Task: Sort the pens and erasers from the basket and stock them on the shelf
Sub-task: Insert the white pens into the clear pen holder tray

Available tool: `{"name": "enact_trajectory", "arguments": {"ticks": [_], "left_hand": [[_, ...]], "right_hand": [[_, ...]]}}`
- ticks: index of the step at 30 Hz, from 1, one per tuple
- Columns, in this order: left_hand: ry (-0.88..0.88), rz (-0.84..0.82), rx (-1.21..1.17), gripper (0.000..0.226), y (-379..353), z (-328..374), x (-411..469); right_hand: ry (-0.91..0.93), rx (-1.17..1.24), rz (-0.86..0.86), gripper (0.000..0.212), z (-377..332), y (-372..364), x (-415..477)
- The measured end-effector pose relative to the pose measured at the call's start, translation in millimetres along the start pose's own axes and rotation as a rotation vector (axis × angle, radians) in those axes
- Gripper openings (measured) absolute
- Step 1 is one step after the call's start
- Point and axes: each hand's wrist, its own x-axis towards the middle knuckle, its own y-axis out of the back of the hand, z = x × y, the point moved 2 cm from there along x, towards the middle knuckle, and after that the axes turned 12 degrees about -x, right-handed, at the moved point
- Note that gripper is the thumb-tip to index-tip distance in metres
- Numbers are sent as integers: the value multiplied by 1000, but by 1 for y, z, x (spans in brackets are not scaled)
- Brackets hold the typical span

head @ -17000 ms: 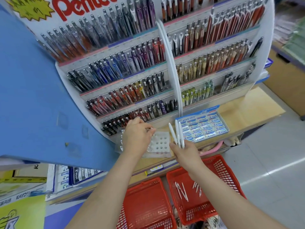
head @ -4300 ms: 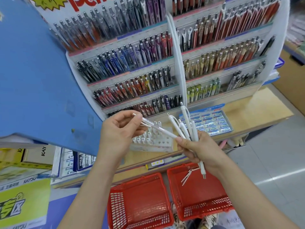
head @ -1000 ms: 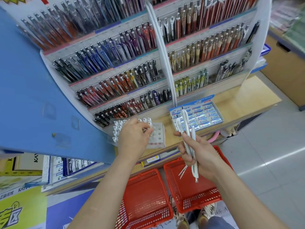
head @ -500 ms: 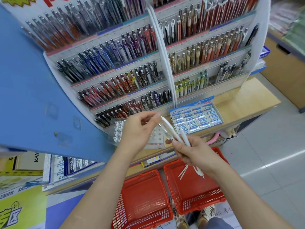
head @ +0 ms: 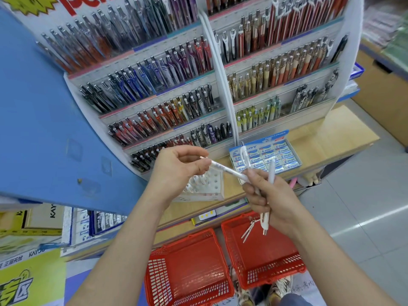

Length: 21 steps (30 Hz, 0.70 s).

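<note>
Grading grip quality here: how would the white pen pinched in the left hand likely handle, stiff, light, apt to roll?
Probably stiff: the white pen runs straight from the left hand toward the right hand, which grips other pens, without sagging. Likely light: fingertips alone pinch it. Its slim round barrel might roll on the flat shelf.

Baskets [head: 189, 270] below shelf [head: 320, 149]
</note>
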Motion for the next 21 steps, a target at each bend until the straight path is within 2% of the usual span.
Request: {"name": "enact_trajectory", "arguments": {"ticks": [5,9,14,18,21], "left_hand": [[-3,-4,-117,9,-2,-5,-1],[-124,185,-49,13,8,-3,7],[-254,263,278,25,19,1,16],[-336,253,541,7,13,-5,20],[-425,218,769,11,0,-9,22]], "right_hand": [[-27,136,35,18,-1,-5,3],[-72,245,119,16,2,2,7],[-63,210,131,26,1,15,3],[-74,143,116,29,3,16,6],[-99,150,123,29,5,16,8]]}}
